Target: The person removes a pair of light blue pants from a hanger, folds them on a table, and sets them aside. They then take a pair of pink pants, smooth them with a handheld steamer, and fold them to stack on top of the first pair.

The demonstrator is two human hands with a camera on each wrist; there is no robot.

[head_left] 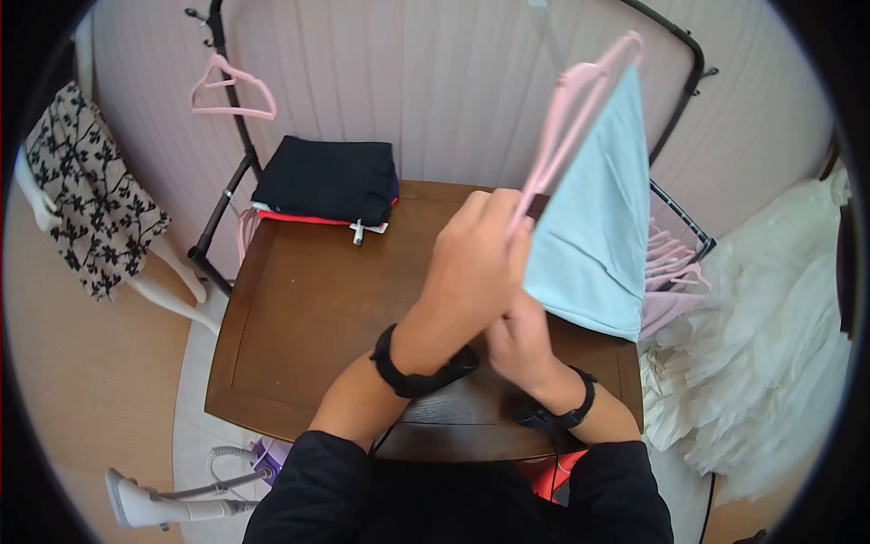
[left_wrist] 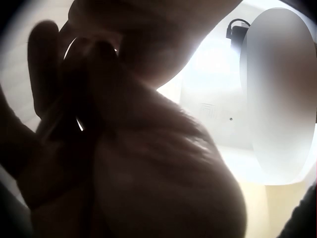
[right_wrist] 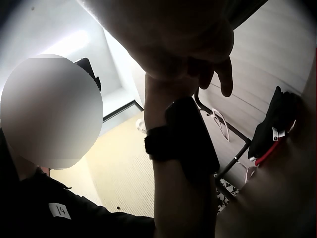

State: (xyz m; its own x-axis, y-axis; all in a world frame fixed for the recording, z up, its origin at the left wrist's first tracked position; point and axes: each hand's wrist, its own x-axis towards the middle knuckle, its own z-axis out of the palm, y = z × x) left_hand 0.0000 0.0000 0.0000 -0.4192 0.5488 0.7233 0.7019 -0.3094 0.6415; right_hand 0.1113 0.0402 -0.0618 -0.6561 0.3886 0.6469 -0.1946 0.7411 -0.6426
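Observation:
A pink clothes hanger (head_left: 560,127) slants up and away above the table in the head view, its near end at my left hand (head_left: 476,254). The left fingers curl round that end. A light blue garment (head_left: 594,227) hangs along the hanger's right side, widening down to its hem. My right hand (head_left: 523,340) is just below and behind the left, with its fingers partly hidden; I cannot tell what they hold. In the left wrist view, dark, close hands (left_wrist: 148,148) fill most of the picture. The right wrist view shows a hand (right_wrist: 183,39) above a strapped forearm.
Folded dark clothes (head_left: 326,177) lie on the brown table (head_left: 317,317) at the back left, over something red. A black rack (head_left: 245,136) frames the table, with a pink hanger (head_left: 234,91) on it. More hangers (head_left: 671,258) and a white gown (head_left: 752,344) are at right.

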